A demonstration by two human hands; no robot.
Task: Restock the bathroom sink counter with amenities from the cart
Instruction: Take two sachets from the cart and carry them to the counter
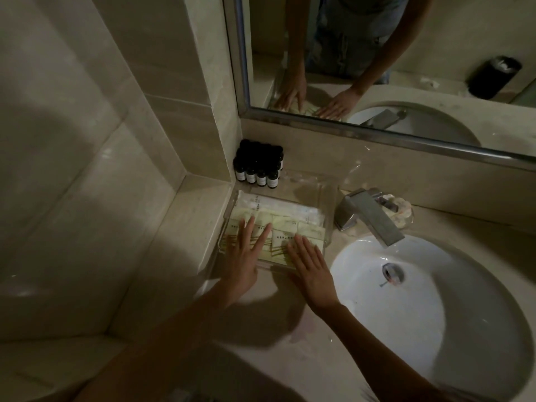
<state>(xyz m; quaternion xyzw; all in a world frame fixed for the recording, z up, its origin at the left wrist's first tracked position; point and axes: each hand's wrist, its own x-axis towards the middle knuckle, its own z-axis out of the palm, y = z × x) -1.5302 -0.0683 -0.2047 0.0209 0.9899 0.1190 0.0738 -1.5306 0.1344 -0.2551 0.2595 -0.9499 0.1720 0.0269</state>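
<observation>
A clear plastic rectangular tray (307, 184) sits on the beige stone tabletop (301, 358) at the centre of the frame, pushed against the tiled side wall. Flat pale yellow paper amenity packets (290, 229) fill its near half, with white packets behind them. Both hands lie flat and hold nothing. The left hand (243, 258) rests on the packets with its fingers spread wide. The right hand (311, 269) rests just beside it with straight fingers close together, over the packets and the tray's near edge. A cluster of small dark bottles with white labels (258, 166) stands behind the tray in the corner. To the right are a chrome angular faucet (368, 216) and a white oval basin (435, 314). The silver-framed mirror (377, 53) at upper right reflects both hands.
</observation>
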